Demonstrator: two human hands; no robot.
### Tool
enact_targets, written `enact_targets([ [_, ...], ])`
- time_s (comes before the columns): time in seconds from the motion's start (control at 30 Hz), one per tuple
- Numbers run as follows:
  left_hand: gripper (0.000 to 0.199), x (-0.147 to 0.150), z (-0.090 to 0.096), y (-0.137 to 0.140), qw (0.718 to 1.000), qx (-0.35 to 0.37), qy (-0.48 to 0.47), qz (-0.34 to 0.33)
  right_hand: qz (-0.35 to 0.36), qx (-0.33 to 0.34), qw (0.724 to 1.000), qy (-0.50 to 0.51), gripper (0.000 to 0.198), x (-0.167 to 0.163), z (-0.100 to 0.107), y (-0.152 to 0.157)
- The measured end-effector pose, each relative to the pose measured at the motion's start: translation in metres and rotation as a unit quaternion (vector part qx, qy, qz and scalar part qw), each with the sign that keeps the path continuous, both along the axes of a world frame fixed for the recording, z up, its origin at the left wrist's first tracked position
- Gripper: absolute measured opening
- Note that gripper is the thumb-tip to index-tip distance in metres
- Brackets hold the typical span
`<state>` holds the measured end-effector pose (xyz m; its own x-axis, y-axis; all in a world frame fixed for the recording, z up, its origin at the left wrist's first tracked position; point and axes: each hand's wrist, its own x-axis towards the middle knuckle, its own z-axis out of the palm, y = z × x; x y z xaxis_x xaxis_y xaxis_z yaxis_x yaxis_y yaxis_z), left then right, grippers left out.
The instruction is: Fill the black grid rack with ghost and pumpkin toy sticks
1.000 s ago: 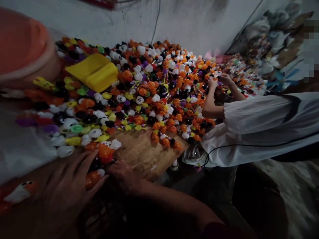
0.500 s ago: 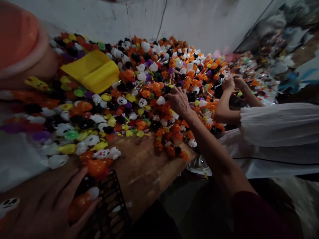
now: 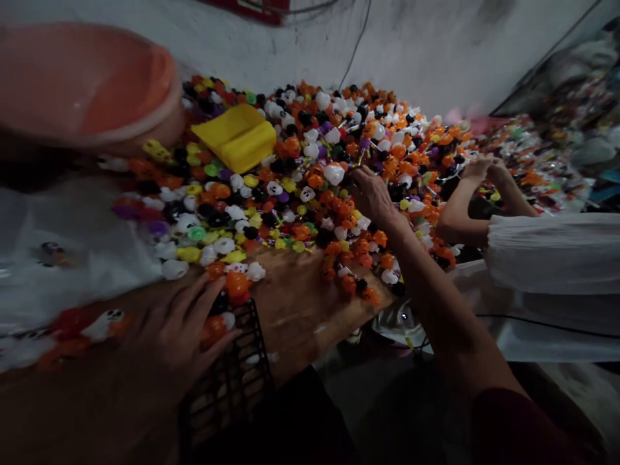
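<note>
Two hands, well apart: your left hand (image 3: 177,329) lies at the near left, fingers spread, thumb and forefinger around a round orange figure (image 3: 213,330) beside the black grid basket (image 3: 261,342), seemingly to stop it rolling; your right hand (image 3: 375,194) sits, fingers bent, in the far heap of plastic figures (image 3: 307,194), just right of a white figure (image 3: 334,173); whether it pinches anything is hidden; a yellow dustpan-like scoop (image 3: 237,137) covers some figures far left; a co-worker's hands (image 3: 482,168) likely limit reach rightward.

No text, label, brand or number can be read on the yellow plastic piece (image 3: 235,139), the toys (image 3: 334,174) around it, or the orange tub (image 3: 166,72) to its left.
</note>
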<state>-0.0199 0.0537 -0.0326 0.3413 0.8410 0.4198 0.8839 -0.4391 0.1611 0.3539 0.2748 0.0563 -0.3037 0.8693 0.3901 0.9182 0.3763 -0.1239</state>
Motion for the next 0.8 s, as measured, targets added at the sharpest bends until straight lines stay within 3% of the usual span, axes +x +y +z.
enact_targets([
  [0.07, 0.084, 0.006, 0.006, -0.001, 0.999, 0.025, 0.022, 0.021, 0.095, -0.073, 0.984, 0.132, 0.028, -0.017, -0.012, -0.035],
  [0.17, 0.068, 0.016, 0.018, -0.004, 0.998, 0.029, 0.025, 0.043, 0.177, -0.224, 0.897, 0.338, 0.045, -0.052, -0.045, -0.093],
  [0.27, 0.055, 0.017, 0.025, -0.003, 0.999, -0.029, -0.001, 0.034, 0.149, -0.313, 0.822, 0.451, 0.043, -0.089, -0.077, -0.138],
  [0.43, 0.058, 0.009, 0.024, -0.004, 0.995, -0.088, -0.012, 0.047, 0.145, -0.391, 0.751, 0.512, 0.034, -0.127, -0.116, -0.167],
  [0.53, 0.058, 0.007, 0.02, -0.005, 0.996, -0.079, -0.007, 0.049, 0.156, -0.409, 0.736, 0.516, 0.036, -0.133, -0.132, -0.171],
  [0.8, 0.064, 0.004, 0.017, -0.006, 0.993, -0.103, -0.016, 0.058, 0.172, -0.377, 0.748, 0.519, 0.027, -0.13, -0.147, -0.18],
])
